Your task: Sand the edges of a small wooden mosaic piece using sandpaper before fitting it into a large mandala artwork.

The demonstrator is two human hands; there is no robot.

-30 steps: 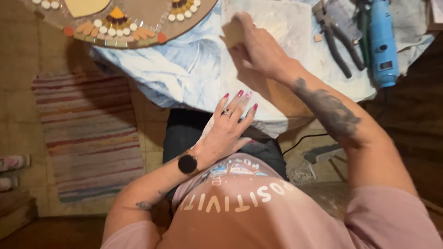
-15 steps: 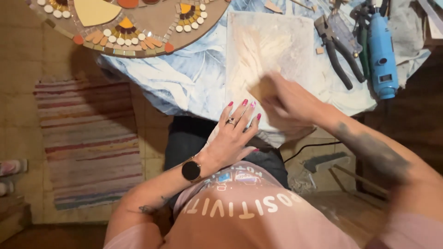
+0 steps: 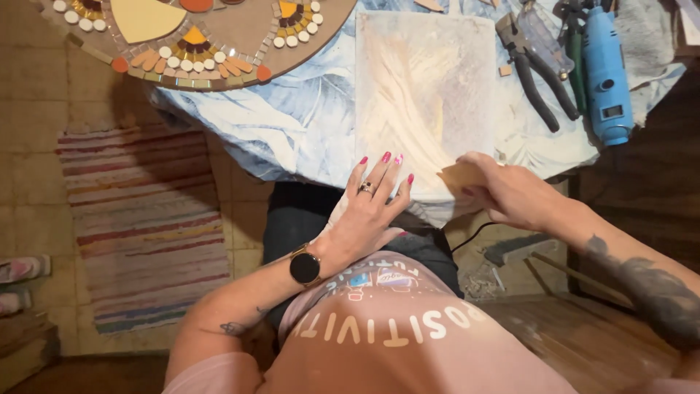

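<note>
A pale, dusty rectangular board (image 3: 426,95) lies on the blue-and-white cloth (image 3: 292,124) over the table. My left hand (image 3: 372,208) lies flat with fingers spread on the board's near-left corner, steadying it; it wears a ring, and a dark watch is on the wrist. My right hand (image 3: 510,193) grips a small flat tan piece (image 3: 459,177) and presses it against the board's near-right edge.
A round brown mosaic panel (image 3: 197,36) with orange, white and yellow tiles lies at the back left. Black pliers (image 3: 536,76) and a blue power tool (image 3: 604,73) lie at the right. A striped rug (image 3: 142,219) covers the tiled floor on the left.
My right hand has drawn the tan piece from the board's far end down to its near-right edge. My left hand has stayed on the near-left corner.
</note>
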